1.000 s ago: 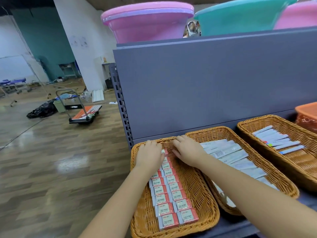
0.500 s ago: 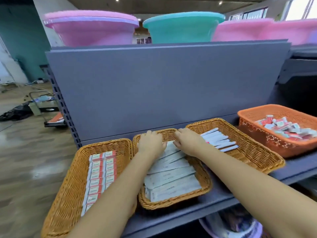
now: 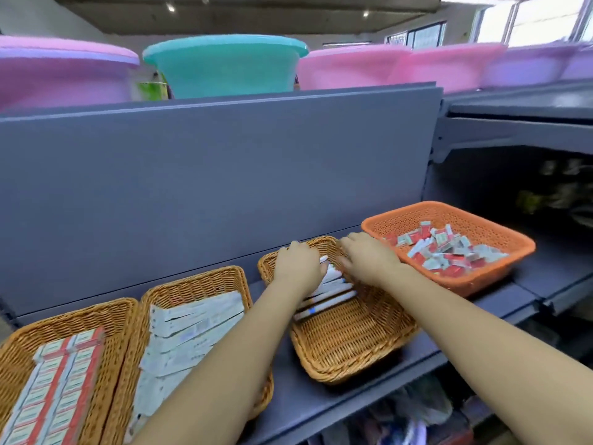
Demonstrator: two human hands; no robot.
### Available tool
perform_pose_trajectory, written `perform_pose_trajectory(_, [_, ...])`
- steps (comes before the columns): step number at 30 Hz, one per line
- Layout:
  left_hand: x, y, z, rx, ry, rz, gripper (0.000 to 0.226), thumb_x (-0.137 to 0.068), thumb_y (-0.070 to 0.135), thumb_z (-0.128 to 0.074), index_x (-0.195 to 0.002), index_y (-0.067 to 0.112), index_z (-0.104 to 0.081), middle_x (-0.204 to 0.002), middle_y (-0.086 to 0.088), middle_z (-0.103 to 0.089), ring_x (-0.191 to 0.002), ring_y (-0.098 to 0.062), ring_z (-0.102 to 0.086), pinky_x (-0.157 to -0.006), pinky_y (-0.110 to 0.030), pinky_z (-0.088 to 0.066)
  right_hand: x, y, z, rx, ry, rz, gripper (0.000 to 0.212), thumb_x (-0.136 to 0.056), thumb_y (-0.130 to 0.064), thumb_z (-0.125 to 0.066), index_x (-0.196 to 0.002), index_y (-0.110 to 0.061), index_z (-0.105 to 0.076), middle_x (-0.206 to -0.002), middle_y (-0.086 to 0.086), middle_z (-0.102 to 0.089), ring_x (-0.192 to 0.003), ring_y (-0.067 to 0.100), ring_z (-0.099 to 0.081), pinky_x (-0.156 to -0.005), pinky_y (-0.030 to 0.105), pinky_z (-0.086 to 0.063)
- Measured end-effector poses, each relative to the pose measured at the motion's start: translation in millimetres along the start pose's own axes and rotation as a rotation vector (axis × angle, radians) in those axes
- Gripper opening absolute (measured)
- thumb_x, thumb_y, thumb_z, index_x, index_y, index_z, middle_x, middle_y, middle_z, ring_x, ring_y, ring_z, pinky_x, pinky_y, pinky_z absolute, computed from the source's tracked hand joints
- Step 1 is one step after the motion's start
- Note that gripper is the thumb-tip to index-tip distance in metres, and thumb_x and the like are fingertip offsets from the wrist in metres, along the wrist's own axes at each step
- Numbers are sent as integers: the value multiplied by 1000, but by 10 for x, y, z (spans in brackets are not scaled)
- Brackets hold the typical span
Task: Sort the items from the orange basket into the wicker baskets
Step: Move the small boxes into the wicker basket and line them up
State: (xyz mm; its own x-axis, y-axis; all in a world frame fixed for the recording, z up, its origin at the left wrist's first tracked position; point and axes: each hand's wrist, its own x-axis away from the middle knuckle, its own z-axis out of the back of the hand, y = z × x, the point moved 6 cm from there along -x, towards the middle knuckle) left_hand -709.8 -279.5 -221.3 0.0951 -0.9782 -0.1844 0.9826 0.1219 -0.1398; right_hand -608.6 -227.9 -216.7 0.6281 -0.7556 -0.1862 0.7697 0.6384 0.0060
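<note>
over the far end of the right-hand wicker basket [image 3: 349,348] both hands sit palm down on a short row of white pens or pen packs [image 3: 327,295], long axis running left-right and a bit tilted toward the far right. left hand [image 3: 298,264] covers the left ends, fingers bent over them toward the back panel [image 3: 208,187]; whether it pinches anything or just presses i cannot tell. right hand [image 3: 369,258] is at the right ends against the basket's far right wall, fingertips blurred, grip also not readable. looks like tidying the row, judgement only.

key relation: orange basket [image 3: 500,231] lies just right of the right hand, its near left rim almost touching that wrist. so the right hand is clearly the nearer one for the next pick; left hand would have to cross over. inside it a loose jumbled pile of small red and white boxes [image 3: 446,252], no common axis, lying every way.

matching target, by my read, is the left-hand wicker basket [image 3: 22,345], where red and white boxes [image 3: 54,380] stand in neat rows, well apart from the orange basket, far left of both hands. middle wicker basket [image 3: 192,281] holds white flat packets [image 3: 189,335]. all baskets sit on the grey shelf [image 3: 321,403]. plenty left to sort.
</note>
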Motion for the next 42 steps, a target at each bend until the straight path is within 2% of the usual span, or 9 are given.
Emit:
perform_pose_trajectory(7, [-606, 596, 132, 54, 60, -123, 41, -99, 38, -35, -119, 10, -57, -122, -8, -57, -117, -27, -46, -90, -38, -39, -9, 847, 103, 2, 39, -151, 35, -97, -30, -42, -122, -8, -52, -126, 11, -52, -119, 28, -45, -96, 38, -38])
perform_pose_trajectory(10, [-793, 849, 152, 68, 73, -158, 41, -99, 37, -35, -118, 9, -58, -121, -9, -56, -116, -27, -47, -90, -39, -39, 24, 1198, 74, 16, 0, -225, 39, -97, -30, -43, -129, -9, -49, -130, 11, -50, -123, 28, -43, -98, 39, -39])
perform_pose_trajectory(16, [-1170, 1283, 105, 72, 51, -181, 42, -99, 36, -36, -122, 6, -56, -125, -12, -54, -117, -28, -46, -93, -39, -38, -53, 1802, 1, 46, -66, -280, 37, -95, -23, -44, -127, -8, -51, -131, 11, -51, -123, 28, -44, -99, 40, -41])
perform_pose_trajectory(20, [-1420, 1524, -8, 103, 5, -151, 39, -98, 34, -39, -118, 6, -57, -125, -13, -55, -116, -29, -47, -90, -39, -42, -199, 2148, -134, 43, -115, -240, 35, -93, -21, -44, -126, -10, -51, -130, 10, -51, -121, 28, -46, -98, 40, -42])
perform_pose_trajectory(24, [-1672, 1728, -131, 96, -93, -87, 29, -97, 24, -42, -108, 7, -63, -117, -12, -61, -104, -28, -58, -69, -33, -41, -368, 2403, -283, 64, -173, -161, 38, -96, -22, -42, -132, -12, -47, -135, 8, -48, -124, 26, -45, -101, 38, -40])
perform_pose_trajectory(26, [-1743, 1785, -199, 94, -159, -34, 24, -95, 16, -43, -102, 8, -65, -111, -11, -64, -98, -28, -61, -66, -32, -41, -467, 2476, -371, 66, -204, -121, 34, -95, -20, -44, -128, -13, -51, -132, 8, -51, -120, 27, -48, -98, 38, -42])
perform_pose_trajectory(32, [-1772, 1853, -295, -2, -339, 9, 20, -87, 5, -59, -107, 5, -64, -116, -11, -63, -105, -30, -60, -71, -32, -42, -698, 2454, -625, 113, -311, 18, 25, -94, -19, -46, -116, -11, -57, -119, 9, -57, -106, 29, -55, -89, 40, -48])
perform_pose_trajectory(37, [-1827, 1868, -383, -22, -320, 20, 30, -88, 7, -61, -118, 7, -60, -126, -12, -56, -113, -29, -56, -89, -34, -47, -774, 2457, -726, 114, -282, 53, 28, -92, -9, -48, -120, -10, -54, -123, 9, -49, -114, 28, -49, -90, 39, -44])
perform_pose_trajectory(42, [-1851, 1860, -432, -5, -277, 47, 34, -86, 10, -65, -119, 8, -56, -125, -11, -56, -112, -28, -57, -87, -35, -48, -773, 2409, -698, 85, -265, 66, 29, -91, -3, -45, -119, -7, -51, -125, 12, -50, -115, 29, -48, -89, 37, -43])
